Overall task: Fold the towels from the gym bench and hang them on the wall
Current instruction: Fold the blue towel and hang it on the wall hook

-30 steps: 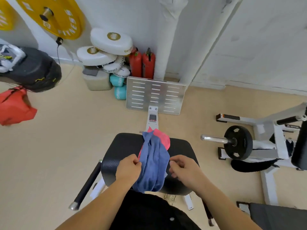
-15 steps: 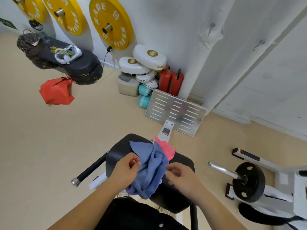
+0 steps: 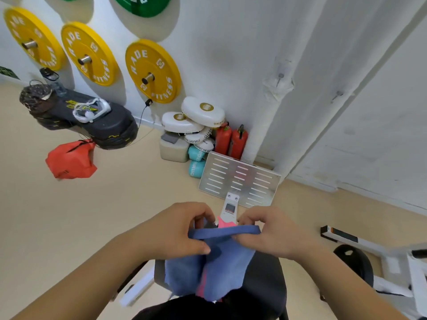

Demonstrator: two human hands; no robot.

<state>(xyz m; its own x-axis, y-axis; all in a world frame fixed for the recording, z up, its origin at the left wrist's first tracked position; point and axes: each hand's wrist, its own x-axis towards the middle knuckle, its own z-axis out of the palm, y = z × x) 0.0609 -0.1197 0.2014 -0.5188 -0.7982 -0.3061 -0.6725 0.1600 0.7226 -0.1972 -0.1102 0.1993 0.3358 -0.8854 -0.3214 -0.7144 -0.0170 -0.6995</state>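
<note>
While left hand (image 3: 171, 229) and right hand (image 3: 275, 232) pinch it taut, blue towel (image 3: 221, 271) hangs crumpled

I get a bright, even picture with soft light and no glare; I cannot place its source. The yellow plates (image 3: 152, 70) throw diffuse grey shadows onto the white wall (image 3: 231, 42) beside them. The middle is fairly sharp, but my view of the left hand (image 3: 175, 229), the right hand (image 3: 275, 234) and the blue towel (image 3: 221, 269) is slightly soft. The white frame (image 3: 404, 273) at lower right is smeared with blur. The wide lens bends straight wall lines toward the edges.
</note>
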